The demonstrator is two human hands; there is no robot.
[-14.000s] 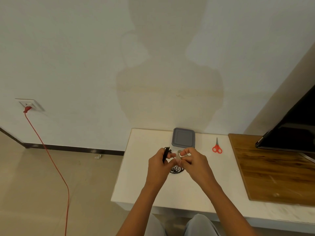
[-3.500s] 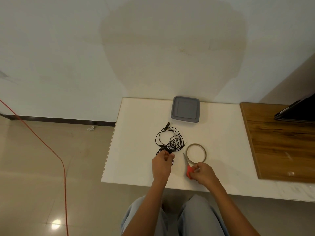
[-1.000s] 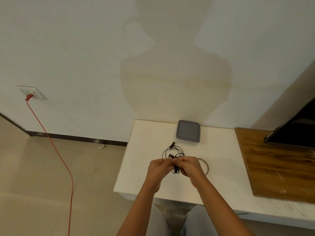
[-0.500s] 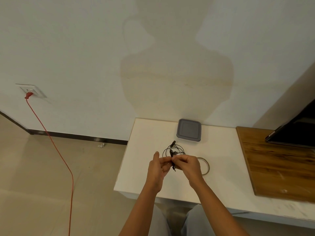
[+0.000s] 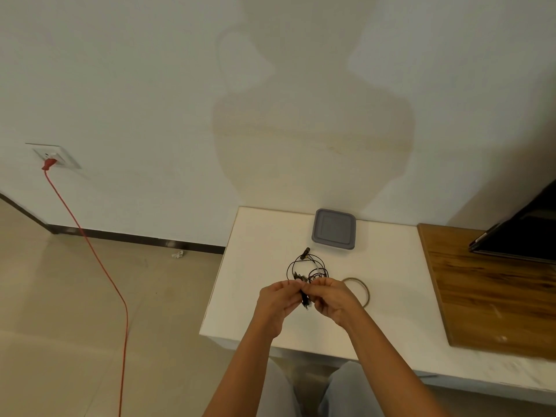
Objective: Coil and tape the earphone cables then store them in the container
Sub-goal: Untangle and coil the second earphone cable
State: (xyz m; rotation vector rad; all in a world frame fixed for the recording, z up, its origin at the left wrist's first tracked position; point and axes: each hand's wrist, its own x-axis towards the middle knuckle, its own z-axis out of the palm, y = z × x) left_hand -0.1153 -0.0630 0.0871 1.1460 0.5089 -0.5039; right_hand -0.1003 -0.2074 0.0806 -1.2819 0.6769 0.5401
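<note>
**Earphone cables pinched in both hands over the counter**

Working close in: left hand (image 5: 278,305) and right hand (image 5: 335,303) drawn together above the middle of the white counter (image 5: 249,266), nearer the front edge than the back. Left fingers (image 5: 290,288) curled in on the black earphone cables (image 5: 305,277); right fingers (image 5: 323,284) curled on the same bundle from the other side, knuckles almost meeting. Looping out beyond the fingertips toward the back edge, loose and uneven, with one dark plug end poking toward the grey square container (image 5: 334,229). Hard to tell whether those far loops touch the counter or hang clear of it. Container at the back edge, close to the wall, lid on, apart from the cables. Lying flat just right of the right hand: a thin ring of tape (image 5: 361,282), partly hidden behind the knuckles. Along the counter's right side, a wooden board (image 5: 487,290), with a dark screen (image 5: 523,233) over its far corner. Off to the left, over the tiled floor, a red cord (image 5: 99,266) dropping from a wall socket (image 5: 55,155).
</note>
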